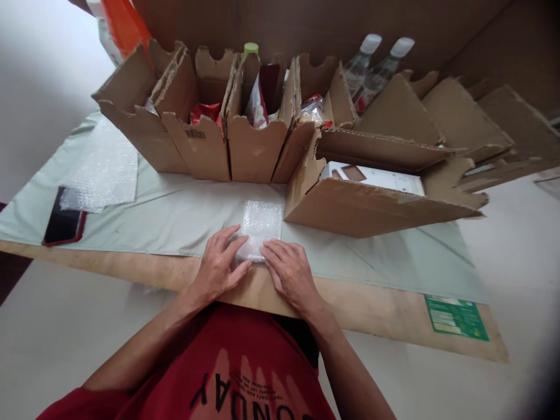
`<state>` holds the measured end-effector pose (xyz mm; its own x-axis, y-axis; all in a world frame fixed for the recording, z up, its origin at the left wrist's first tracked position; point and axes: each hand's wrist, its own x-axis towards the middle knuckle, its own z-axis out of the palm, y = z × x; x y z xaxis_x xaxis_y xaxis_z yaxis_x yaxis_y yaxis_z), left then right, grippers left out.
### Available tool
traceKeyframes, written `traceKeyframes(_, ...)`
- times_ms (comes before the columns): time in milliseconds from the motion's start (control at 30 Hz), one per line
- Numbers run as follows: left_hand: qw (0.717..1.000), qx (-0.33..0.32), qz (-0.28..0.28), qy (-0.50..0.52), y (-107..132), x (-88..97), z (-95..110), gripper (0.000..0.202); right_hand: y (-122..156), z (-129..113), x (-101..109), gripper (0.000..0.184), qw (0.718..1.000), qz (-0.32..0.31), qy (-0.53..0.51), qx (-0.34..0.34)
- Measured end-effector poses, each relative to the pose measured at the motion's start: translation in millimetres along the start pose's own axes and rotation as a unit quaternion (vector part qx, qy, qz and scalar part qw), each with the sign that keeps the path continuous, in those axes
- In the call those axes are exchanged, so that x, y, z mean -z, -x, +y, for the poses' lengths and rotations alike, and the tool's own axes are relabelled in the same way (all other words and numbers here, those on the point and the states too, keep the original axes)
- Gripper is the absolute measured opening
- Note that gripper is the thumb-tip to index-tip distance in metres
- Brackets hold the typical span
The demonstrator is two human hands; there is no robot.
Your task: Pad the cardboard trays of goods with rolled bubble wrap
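Observation:
A small piece of bubble wrap lies at the table's front edge, its near end rounded or folded over; whether anything is inside it I cannot tell. On its left side rests my left hand, fingers spread and the thumb near the lower edge. My right hand lies over the lower right corner, fingers stretched out and side by side. Both hands touch the wrap from above without gripping it.
Cardboard bins with packets stand along the back; another cardboard box holding a white box sits at right. Two bottles stand behind. Bubble wrap sheets partly cover a phone at left. A green card lies front right.

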<state>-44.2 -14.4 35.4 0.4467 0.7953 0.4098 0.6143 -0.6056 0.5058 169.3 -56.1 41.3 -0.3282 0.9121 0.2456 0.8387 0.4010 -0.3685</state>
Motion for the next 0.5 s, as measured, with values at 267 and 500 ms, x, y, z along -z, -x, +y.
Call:
traceKeyframes(267, 0.997, 0.009, -0.052, 0.061, -7.8, 13.2, -0.8, 0.022, -7.5, -3.4, 20.5, 0.032, 0.985, -0.037, -0.143, -0.086)
traceKeyframes(500, 0.991, 0.106, -0.062, 0.058, -24.5, -9.1, -11.2, 0.027, -4.1, -13.2, 14.2, 0.032, 0.994, 0.088, 0.019, -0.059)
